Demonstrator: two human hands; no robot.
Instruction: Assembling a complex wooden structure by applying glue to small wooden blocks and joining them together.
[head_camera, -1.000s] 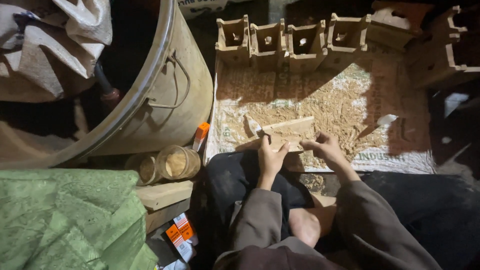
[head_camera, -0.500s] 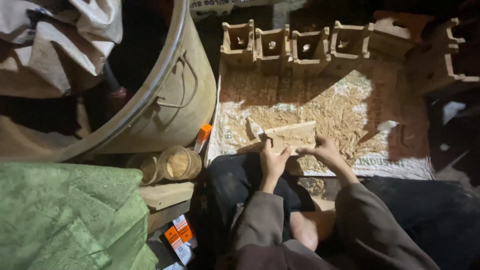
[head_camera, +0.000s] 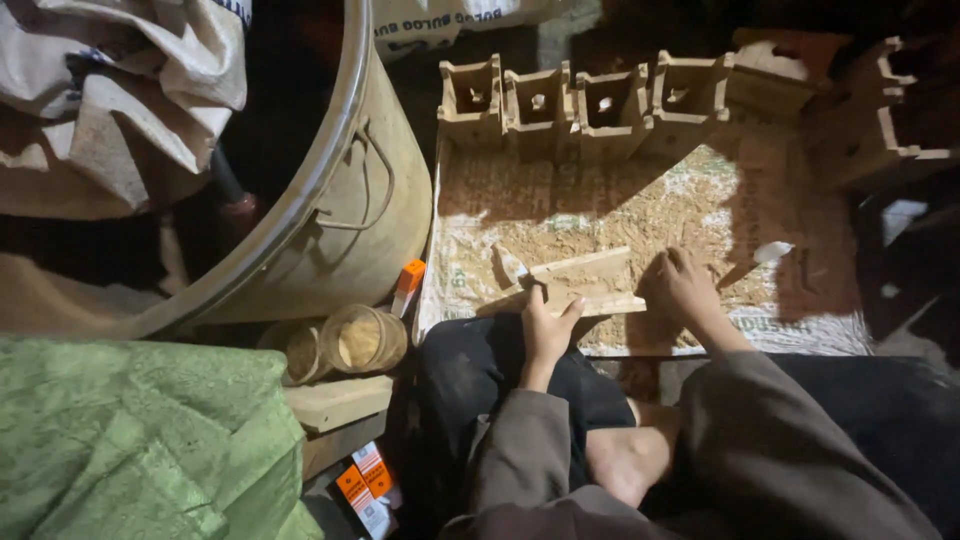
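left hand (head_camera: 545, 325) and right hand (head_camera: 682, 287) on wooden piece (head_camera: 585, 281)

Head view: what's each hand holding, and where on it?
Left hand grips the near edge of the wooden slats. Right hand rests past their right end; whether it holds anything can't be told.

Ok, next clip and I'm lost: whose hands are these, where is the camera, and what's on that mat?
The camera sits on a person's head, looking down at their own lap and bare foot. They sit on the floor. The left hand presses on flat wooden pieces lying on a sawdust-covered mat; whether it grips them is unclear. The right hand rests on the mat beside them. A row of small wooden boxes lines the far edge. To the left stand a big metal drum and a roll of tape.
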